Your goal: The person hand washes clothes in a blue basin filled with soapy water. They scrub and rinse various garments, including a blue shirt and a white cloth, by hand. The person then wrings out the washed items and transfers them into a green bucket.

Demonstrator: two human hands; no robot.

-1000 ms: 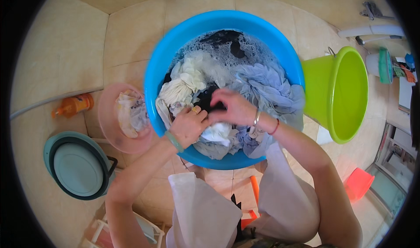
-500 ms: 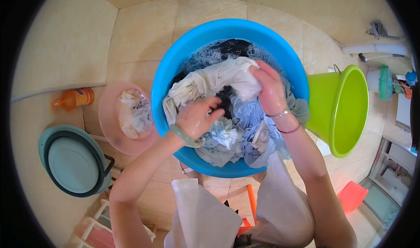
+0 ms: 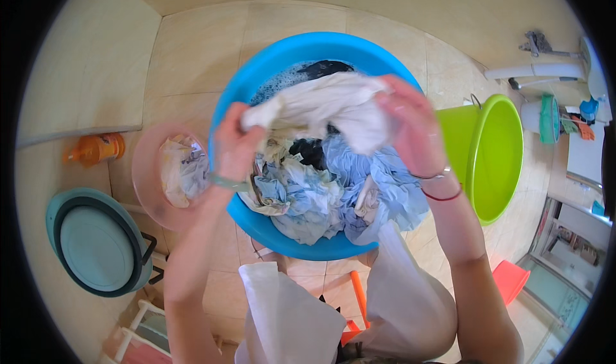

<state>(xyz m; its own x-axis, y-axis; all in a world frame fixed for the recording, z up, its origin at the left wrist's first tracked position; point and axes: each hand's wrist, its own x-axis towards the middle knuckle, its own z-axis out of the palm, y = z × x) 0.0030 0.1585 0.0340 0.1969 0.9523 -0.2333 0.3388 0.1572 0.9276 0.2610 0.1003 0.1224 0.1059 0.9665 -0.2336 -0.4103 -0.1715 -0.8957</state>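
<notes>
A wet white garment (image 3: pixel 327 104) is stretched between my two hands above a large blue tub (image 3: pixel 385 54). My left hand (image 3: pixel 236 142) grips its left end, and my right hand (image 3: pixel 414 117), blurred by motion, grips its right end. Below the garment, the tub holds light blue clothes (image 3: pixel 359 158), pale bluish-white cloth (image 3: pixel 301 200) and a dark cloth (image 3: pixel 308 152). Soapy water (image 3: pixel 279 85) with suds and another dark piece (image 3: pixel 327 67) shows at the far side. I cannot make out what kind of garment I hold.
Left of the tub stands a pink basin (image 3: pixel 146 190) with pale cloths, beside an orange bottle (image 3: pixel 96 149) and teal basins (image 3: pixel 96 242). A lime-green bucket (image 3: pixel 497 165) lies on its side at the right. A red container (image 3: pixel 510 280) sits lower right.
My left hand has moved left and taken hold of the garment's left end. The white garment is lifted off the other clothes and stretched out. The view has shifted slightly.
</notes>
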